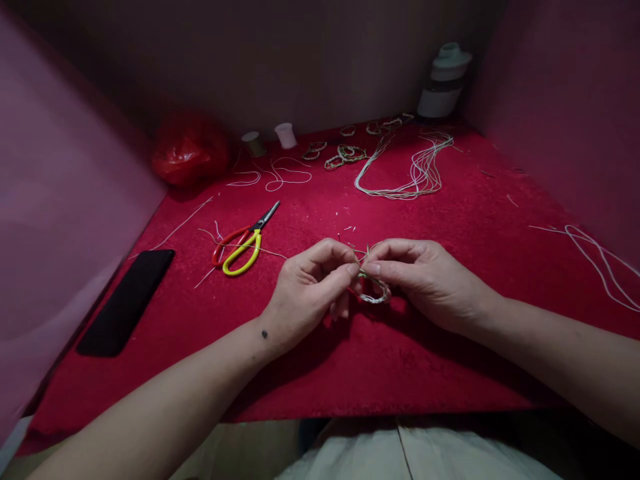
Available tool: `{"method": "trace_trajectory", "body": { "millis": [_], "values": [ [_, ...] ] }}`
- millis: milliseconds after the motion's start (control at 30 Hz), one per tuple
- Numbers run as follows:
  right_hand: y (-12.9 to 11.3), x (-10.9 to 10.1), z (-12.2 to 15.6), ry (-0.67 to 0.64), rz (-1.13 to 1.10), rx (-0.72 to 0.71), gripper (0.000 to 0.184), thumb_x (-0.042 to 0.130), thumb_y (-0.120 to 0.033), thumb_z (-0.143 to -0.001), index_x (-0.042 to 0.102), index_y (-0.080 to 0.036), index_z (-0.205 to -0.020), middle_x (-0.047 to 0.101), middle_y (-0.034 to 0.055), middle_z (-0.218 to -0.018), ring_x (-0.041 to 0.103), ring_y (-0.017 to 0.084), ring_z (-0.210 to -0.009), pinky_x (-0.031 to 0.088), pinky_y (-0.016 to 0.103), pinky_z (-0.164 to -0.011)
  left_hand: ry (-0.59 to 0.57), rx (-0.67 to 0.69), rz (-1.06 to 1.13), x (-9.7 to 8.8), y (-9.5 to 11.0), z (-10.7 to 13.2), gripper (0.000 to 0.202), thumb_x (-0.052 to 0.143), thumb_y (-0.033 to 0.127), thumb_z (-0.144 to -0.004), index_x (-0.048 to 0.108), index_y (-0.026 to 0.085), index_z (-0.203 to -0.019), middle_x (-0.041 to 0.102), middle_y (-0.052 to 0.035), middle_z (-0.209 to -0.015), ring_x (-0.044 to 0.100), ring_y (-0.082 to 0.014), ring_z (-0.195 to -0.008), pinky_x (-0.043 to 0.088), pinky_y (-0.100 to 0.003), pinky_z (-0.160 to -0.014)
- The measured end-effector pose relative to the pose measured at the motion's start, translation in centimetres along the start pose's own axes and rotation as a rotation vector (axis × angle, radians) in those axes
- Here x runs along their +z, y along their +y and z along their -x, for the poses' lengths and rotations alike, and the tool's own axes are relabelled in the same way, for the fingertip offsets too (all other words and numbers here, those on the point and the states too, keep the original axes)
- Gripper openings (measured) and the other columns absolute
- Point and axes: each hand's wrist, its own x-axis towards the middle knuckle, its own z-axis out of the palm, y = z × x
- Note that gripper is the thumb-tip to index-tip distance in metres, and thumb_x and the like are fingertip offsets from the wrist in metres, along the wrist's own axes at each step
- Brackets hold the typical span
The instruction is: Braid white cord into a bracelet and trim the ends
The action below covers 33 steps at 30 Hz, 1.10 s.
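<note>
Head view: on a red-covered table (310, 213), a flat black object (125, 303), scissors (256, 231), then left hand (315, 283) and right hand (433, 283) pinching a braided cord loop (376, 300) between them; back right, a bottle (447, 72) whose pale label (438, 104) is unreadable.

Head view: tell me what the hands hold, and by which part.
The left hand and right hand pinch a braided cord loop at its far side.

Green-white loop (376, 299), red-yellow scissors (257, 232)
</note>
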Motion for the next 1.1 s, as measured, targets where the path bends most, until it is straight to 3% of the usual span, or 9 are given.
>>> {"method": "trace_trajectory", "body": {
  "millis": [167, 333, 567, 833, 967, 1100],
  "values": [
    [0.2, 0.0, -0.1, -0.026, -0.185, 0.009, 0.008, 0.070, -0.022, -0.081, 0.065, -0.016, -0.079, 0.063, -0.0004, -0.065, 0.054, 0.009, -0.057, 0.041, 0.022, -0.055, -0.023, -0.042, 0.021, 0.1, 0.0, -0.2, 0.010, 0.059, 0.023, -0.086, 0.052, 0.017, -0.083, 0.061, 0.0047, -0.061, 0.055, -0.0064, -0.039, 0.041, -0.015, -0.035],
    [-0.3, 0.2, 0.1, -0.062, -0.235, 0.058, 0.012, 0.072, -0.023, -0.077, 0.064, -0.015, -0.075, 0.063, 0.0012, -0.066, 0.054, 0.009, -0.055, 0.037, 0.020, -0.049, -0.033, -0.060, 0.033, 0.1, 0.0, -0.2, 0.008, 0.059, 0.021, -0.085, 0.052, 0.017, -0.083, 0.061, 0.0049, -0.061, 0.055, -0.0068, -0.039, 0.040, -0.015, -0.034],
    [-0.5, -0.1, -0.1, -0.082, -0.293, 0.271, 0.023, 0.077, -0.023, -0.069, 0.058, -0.012, -0.066, 0.040, -0.0073, -0.047, 0.026, 0.001, -0.039, 0.022, 0.014, -0.035, -0.003, -0.036, -0.004, -0.1, -0.3, -0.4, 0.015, 0.064, 0.029, -0.084, 0.057, 0.016, -0.083, 0.058, 0.0044, -0.055, 0.046, -0.0040, -0.040, 0.035, -0.014, -0.037],
    [-0.4, -0.5, -0.3, -0.210, -0.275, 0.332, 0.024, 0.075, -0.024, -0.069, 0.055, -0.012, -0.063, 0.052, -0.0025, -0.052, 0.039, 0.004, -0.036, 0.035, 0.016, -0.030, -0.106, 0.023, 0.058, 0.1, -0.3, -0.3, 0.015, 0.067, 0.027, -0.083, 0.057, 0.016, -0.082, 0.058, 0.0035, -0.062, 0.050, -0.0036, -0.048, 0.036, -0.013, -0.043],
    [-0.4, -0.7, -0.3, -0.252, -0.259, 0.341, 0.025, 0.076, -0.026, -0.070, 0.055, -0.012, -0.064, 0.053, -0.0027, -0.053, 0.041, 0.004, -0.037, 0.039, 0.016, -0.031, -0.134, -0.049, 0.101, 0.0, -0.3, -0.5, 0.019, 0.070, 0.028, -0.080, 0.057, 0.018, -0.090, 0.059, 0.0033, -0.065, 0.049, -0.0054, -0.047, 0.034, -0.015, -0.039],
    [-0.5, -0.9, -0.4, -0.265, -0.243, 0.365, 0.028, 0.078, -0.027, -0.069, 0.055, -0.012, -0.064, 0.053, -0.0032, -0.053, 0.041, 0.004, -0.037, 0.039, 0.015, -0.031, -0.163, -0.128, 0.107, -0.3, -0.2, -0.7, 0.019, 0.072, 0.029, -0.078, 0.059, 0.017, -0.085, 0.059, 0.0016, -0.069, 0.051, -0.0061, -0.051, 0.037, -0.015, -0.042]
  ]
}}
